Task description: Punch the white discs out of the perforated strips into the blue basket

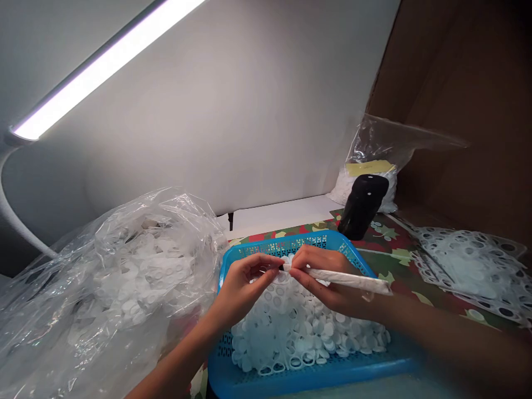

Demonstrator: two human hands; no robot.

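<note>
My right hand point(322, 271) grips a slim white-wrapped stick point(349, 279) like a pen, its dark tip pointing left. The fingertips of my left hand point(255, 277) are pinched together right at that tip, on something too small to make out. Both hands are above a blue plastic basket point(316, 379) with perforated walls. Many small white discs point(328, 327) lie heaped in it. A thin translucent sheet with rows of round holes point(270, 327) rests on the heap, just under my left hand.
On the left bulges a large clear plastic bag point(166, 266) of white pieces. Punched-out sheets point(477, 266) are stacked at the right. Behind the basket stand a black container point(361, 208) and a clear bag with a yellow label point(369, 168). A lit lamp point(103, 72) hangs upper left.
</note>
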